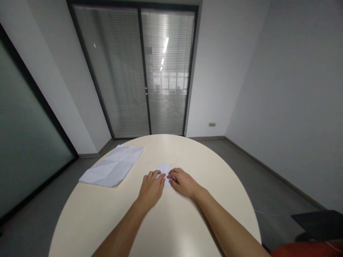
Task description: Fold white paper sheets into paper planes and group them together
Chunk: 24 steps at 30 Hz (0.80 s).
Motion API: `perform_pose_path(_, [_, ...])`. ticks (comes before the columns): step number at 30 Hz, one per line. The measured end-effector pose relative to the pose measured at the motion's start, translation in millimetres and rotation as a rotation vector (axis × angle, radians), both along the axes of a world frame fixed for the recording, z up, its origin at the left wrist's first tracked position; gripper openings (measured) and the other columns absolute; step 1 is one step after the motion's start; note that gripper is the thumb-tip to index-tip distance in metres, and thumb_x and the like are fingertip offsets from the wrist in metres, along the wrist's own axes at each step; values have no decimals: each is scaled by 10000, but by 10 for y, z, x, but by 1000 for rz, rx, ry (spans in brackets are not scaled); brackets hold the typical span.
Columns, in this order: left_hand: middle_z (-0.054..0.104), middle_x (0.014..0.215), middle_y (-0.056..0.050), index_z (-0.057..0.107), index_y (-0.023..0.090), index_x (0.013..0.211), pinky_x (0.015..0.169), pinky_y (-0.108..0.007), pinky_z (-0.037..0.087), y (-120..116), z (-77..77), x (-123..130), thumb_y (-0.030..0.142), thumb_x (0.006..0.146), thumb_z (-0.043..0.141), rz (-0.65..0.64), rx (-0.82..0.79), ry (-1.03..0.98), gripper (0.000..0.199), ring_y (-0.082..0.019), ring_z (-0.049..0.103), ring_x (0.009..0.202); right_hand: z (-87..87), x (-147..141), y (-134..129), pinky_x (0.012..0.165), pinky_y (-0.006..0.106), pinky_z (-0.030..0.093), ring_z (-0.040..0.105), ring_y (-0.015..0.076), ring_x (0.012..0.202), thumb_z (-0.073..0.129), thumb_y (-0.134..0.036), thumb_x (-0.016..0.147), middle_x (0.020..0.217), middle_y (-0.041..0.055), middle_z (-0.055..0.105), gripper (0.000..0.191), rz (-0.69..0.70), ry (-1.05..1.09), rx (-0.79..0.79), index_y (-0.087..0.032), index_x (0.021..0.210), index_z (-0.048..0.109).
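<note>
A small piece of folded white paper [164, 166] lies flat near the middle of the round table, with a crease line showing at its far point. My left hand [151, 186] covers the paper's left side, its fingers bent and pressed down on it. From the other side, my right hand [183, 181] has its curled fingers and thumb on the paper's right part. The fingertips of both hands almost meet over the middle. Much of the paper's left and right edges is hidden beneath the fingers.
A stack of creased white sheets [114, 167] rests at the table's left edge. The round cream table [214, 171] stands before glass doors with blinds [168, 107]. Low at the right are a dark flat object [318, 223] and something red [302, 248].
</note>
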<state>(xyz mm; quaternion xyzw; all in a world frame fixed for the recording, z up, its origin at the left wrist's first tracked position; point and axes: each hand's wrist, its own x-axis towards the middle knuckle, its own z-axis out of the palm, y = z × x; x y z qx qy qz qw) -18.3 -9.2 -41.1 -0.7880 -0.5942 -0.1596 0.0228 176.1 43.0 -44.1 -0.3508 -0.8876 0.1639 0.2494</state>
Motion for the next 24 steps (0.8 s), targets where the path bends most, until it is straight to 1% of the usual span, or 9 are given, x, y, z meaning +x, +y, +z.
perform_pose_path(4, [619, 1300, -72, 617, 263, 1305, 948, -411, 418, 19, 0, 10, 309, 1042, 402, 15, -1, -8, 343, -255, 537, 1169, 36, -1, -20, 1006, 361, 461, 599, 233, 1106, 566, -169, 928, 1106, 120, 699, 226, -6, -11, -14, -157, 1092, 722])
perform_pose_path(8, [621, 1269, -71, 616, 267, 1304, 944, -407, 415, 45, -17, 15, 290, 1021, 440, 20, 5, -21, 335, -254, 536, 1156, 37, 4, -21, 1009, 365, 460, 595, 236, 1115, 569, -170, 924, 1118, 117, 698, 236, -1, -13, -8, -159, 1106, 719])
perform_pose_path(17, [628, 1222, -85, 639, 254, 1288, 929, -412, 427, 89, -60, 24, 285, 1000, 459, 33, 12, -38, 340, -261, 539, 1128, 24, 10, -9, 1012, 373, 457, 592, 239, 1131, 578, -176, 920, 1154, 121, 693, 260, 7, -25, 9, -170, 1145, 710])
perform_pose_path(20, [626, 1240, -77, 644, 273, 1280, 946, -420, 424, 56, -46, 8, 274, 977, 487, 13, 9, -52, 340, -264, 533, 1140, 13, 24, 4, 1005, 374, 459, 589, 237, 1127, 575, -177, 924, 1152, 117, 691, 264, 15, -18, 12, -174, 1152, 707])
perform_pose_path(24, [611, 1323, -64, 661, 301, 1259, 1002, -430, 408, -5, -21, -22, 246, 948, 513, -6, -27, -56, 348, -267, 513, 1203, 3, 33, 19, 1012, 371, 454, 587, 232, 1125, 564, -181, 933, 1153, 111, 689, 264, 30, -15, 12, -177, 1155, 706])
